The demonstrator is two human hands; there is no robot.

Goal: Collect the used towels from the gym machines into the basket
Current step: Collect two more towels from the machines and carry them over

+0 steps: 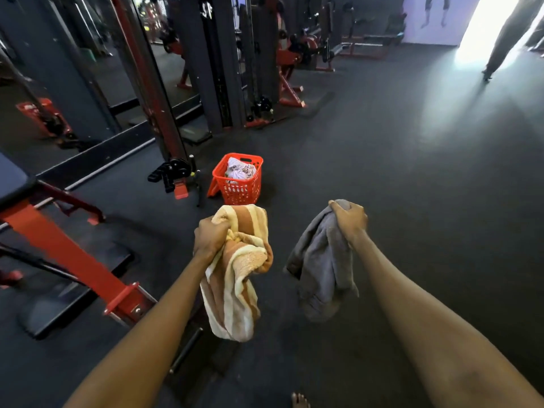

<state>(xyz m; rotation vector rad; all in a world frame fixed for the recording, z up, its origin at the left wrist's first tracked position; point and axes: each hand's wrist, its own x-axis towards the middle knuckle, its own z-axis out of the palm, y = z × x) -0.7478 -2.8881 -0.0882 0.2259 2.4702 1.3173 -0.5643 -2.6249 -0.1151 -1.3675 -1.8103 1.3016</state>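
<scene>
Around: red bench frame (73, 254) close on the left, weight machines (206, 69) behind, bare dark floor (412, 172) up to the basket.
Basket (240, 179): red, upright on the floor ahead, cloth already inside.
Left hand (210, 238): fingers clamped on striped towel (232, 287), hanging long-ways down.
Right hand (350, 219): fist tight on grey towel (321, 272), also dangling straight down.

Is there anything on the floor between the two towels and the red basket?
Nothing visible. The striped towel in the left hand and the grey towel in the right hand face bare floor up to the basket.
</scene>
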